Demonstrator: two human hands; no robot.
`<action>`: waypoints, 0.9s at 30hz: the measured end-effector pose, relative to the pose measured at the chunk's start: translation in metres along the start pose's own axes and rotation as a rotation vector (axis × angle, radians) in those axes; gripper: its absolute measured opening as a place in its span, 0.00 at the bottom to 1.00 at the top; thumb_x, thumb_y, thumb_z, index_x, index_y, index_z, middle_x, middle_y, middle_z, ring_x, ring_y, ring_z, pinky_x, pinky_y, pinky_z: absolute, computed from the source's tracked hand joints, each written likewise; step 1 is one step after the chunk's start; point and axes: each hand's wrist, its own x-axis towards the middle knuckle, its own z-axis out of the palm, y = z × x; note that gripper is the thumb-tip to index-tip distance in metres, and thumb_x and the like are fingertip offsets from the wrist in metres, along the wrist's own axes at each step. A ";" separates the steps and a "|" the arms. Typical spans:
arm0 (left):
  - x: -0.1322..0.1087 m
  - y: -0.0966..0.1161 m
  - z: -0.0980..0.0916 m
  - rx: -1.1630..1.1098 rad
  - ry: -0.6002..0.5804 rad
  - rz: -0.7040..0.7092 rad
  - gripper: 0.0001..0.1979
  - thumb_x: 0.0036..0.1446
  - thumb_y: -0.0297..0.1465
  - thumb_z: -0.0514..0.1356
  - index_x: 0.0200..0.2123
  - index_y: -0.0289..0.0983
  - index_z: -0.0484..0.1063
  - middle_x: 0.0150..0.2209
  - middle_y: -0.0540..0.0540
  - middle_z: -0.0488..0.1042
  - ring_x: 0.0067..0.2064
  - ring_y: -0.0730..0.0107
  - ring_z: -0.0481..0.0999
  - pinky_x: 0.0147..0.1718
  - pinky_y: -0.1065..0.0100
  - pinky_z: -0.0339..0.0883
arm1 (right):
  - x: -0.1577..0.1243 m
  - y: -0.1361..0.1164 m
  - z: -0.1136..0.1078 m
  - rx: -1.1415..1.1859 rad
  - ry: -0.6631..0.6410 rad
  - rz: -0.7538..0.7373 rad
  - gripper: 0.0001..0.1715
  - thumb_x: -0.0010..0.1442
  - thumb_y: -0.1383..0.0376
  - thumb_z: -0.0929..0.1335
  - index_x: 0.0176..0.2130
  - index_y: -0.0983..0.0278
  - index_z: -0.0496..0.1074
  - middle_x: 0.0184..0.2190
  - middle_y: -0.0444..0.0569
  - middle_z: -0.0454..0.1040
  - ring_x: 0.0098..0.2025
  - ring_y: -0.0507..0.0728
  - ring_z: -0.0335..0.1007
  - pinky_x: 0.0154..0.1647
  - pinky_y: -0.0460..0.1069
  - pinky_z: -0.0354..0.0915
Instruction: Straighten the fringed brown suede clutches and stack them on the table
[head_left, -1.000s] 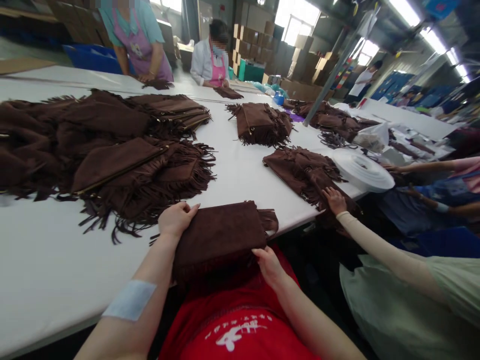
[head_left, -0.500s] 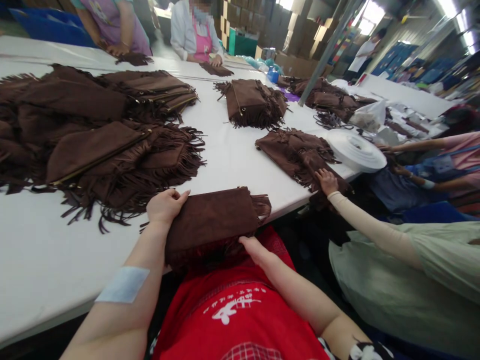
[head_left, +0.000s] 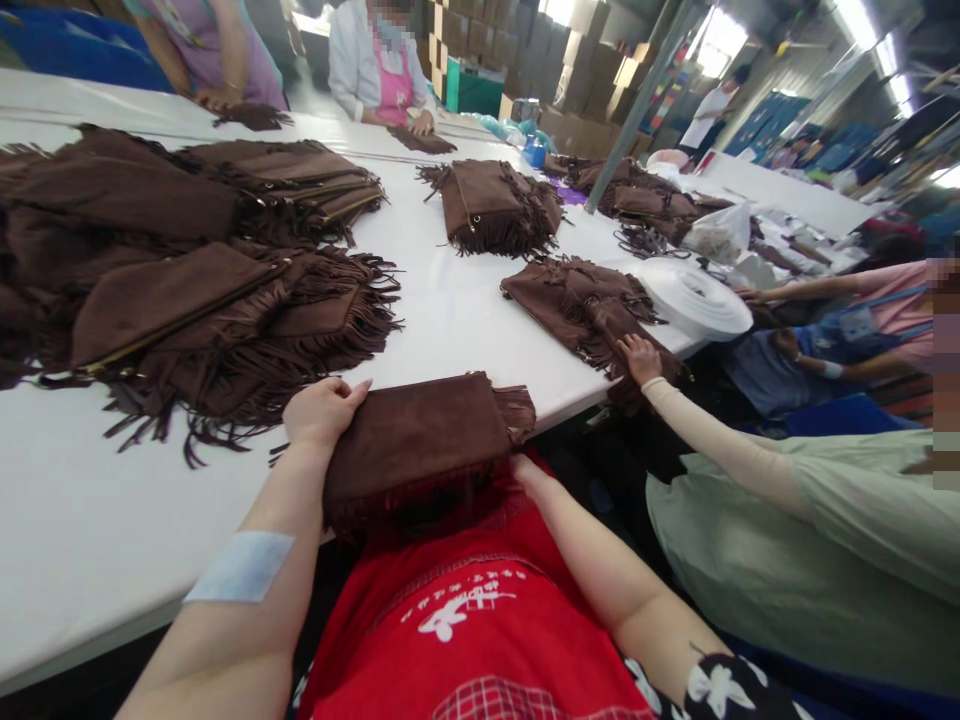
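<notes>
A brown fringed bag (head_left: 420,425) lies at the table's near edge, its lower part hanging over toward my red apron. My left hand (head_left: 322,410) is closed on the bag's far left corner, thumb and fingers pressed together. Under the bag's near right side sits my right hand (head_left: 531,474); its fingers are hidden behind the bag. Fringe strips (head_left: 516,410) stick out from the bag's right end.
Brown fringed bags with zippers are piled on the left (head_left: 157,270), and another stack (head_left: 491,205) stands farther back. To the right, a co-worker's hand (head_left: 641,360) rests on more brown bags (head_left: 574,300). Beyond are a white roll (head_left: 697,300) and a slanting pole (head_left: 637,105).
My right hand has slid right and farther under the bag, so its fingers no longer show. My left hand keeps its hold. The view has shifted slightly.
</notes>
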 end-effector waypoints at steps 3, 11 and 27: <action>0.000 -0.001 0.000 -0.006 0.016 -0.025 0.26 0.54 0.57 0.51 0.27 0.42 0.72 0.32 0.43 0.77 0.39 0.51 0.76 0.33 0.61 0.60 | -0.006 -0.001 -0.005 0.015 0.028 0.089 0.10 0.50 0.61 0.68 0.29 0.66 0.72 0.24 0.50 0.75 0.25 0.57 0.72 0.32 0.53 0.67; -0.001 0.000 -0.001 0.004 0.002 -0.043 0.26 0.54 0.58 0.52 0.27 0.42 0.72 0.33 0.43 0.78 0.39 0.52 0.76 0.34 0.61 0.62 | -0.056 -0.032 0.015 0.241 -0.063 -0.239 0.19 0.42 0.64 0.68 0.38 0.63 0.75 0.38 0.47 0.79 0.45 0.58 0.73 0.50 0.51 0.66; -0.001 -0.001 -0.004 0.004 -0.006 -0.014 0.26 0.56 0.57 0.51 0.27 0.43 0.72 0.32 0.44 0.78 0.39 0.53 0.76 0.32 0.63 0.60 | -0.056 -0.023 0.071 0.070 -0.285 -0.040 0.11 0.49 0.60 0.67 0.21 0.65 0.71 0.15 0.44 0.68 0.20 0.52 0.62 0.26 0.48 0.60</action>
